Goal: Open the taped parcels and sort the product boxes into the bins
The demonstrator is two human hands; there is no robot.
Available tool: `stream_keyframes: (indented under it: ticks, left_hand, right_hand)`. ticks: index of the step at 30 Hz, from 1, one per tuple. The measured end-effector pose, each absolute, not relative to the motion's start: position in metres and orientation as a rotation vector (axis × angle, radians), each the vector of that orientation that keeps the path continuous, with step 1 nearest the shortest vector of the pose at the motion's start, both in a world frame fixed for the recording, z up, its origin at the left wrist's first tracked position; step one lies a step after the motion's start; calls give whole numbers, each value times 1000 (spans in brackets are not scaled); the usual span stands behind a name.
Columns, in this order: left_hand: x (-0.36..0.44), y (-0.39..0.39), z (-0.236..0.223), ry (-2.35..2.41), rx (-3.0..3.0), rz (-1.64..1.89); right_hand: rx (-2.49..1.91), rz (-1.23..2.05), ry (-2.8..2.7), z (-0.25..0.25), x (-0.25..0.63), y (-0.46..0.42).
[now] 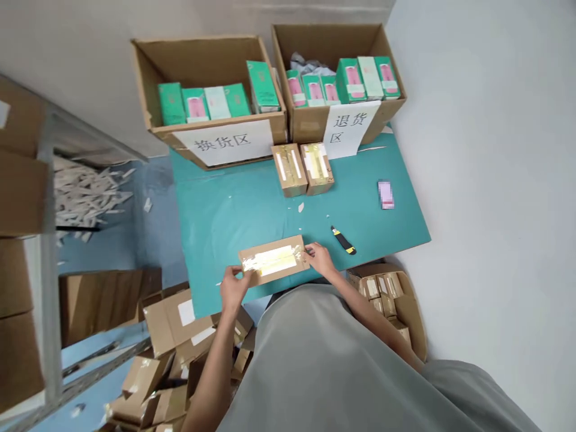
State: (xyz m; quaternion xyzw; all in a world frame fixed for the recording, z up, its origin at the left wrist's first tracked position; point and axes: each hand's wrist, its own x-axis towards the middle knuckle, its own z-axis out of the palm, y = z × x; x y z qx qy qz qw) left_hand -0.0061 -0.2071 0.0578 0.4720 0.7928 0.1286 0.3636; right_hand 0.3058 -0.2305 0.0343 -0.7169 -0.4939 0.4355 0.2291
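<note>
A long taped cardboard box (293, 243) with a white label lies near the front edge of the green table (216, 216). My left hand (234, 288) grips its left end, fingers closed on the edge. At the right end, my right hand (320, 259) has its thumb and fingers closed on the box. To the right of that hand lies a black and yellow utility knife (343, 240). Two smaller taped boxes, a left one (294, 190) and a right one (320, 188), stand side by side farther back.
Two open cartons with paper signs, a left one (157, 133) and a right one (310, 125), hold green boxes at the back. A pink item (386, 195) lies on the right. Cardboard boxes (166, 327) pile up at lower left; another carton (414, 318) holds parcels at right.
</note>
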Motion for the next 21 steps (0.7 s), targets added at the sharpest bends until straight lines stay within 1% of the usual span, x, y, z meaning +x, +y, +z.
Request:
stream_keyframes:
  ticks: [2,6,10,16,21]
  left_hand:
    - [6,-188,57,2093,1299,394]
    - [49,-133,61,2029,1448,621]
    - [99,-63,60,1899,1492,670]
    - [161,27,27,1765,1329,619]
    - [193,55,-5,1777,1190,629]
  right_hand:
    - [-1957,1212,-1352,32,319,-219]
    - [-1989,1058,-1227,32,355,-173]
    - [-2015,957,-1063,30,397,-110]
    - [-2069,894,-959,4,442,-24]
    - [-2006,938,-1109,-31,447,6]
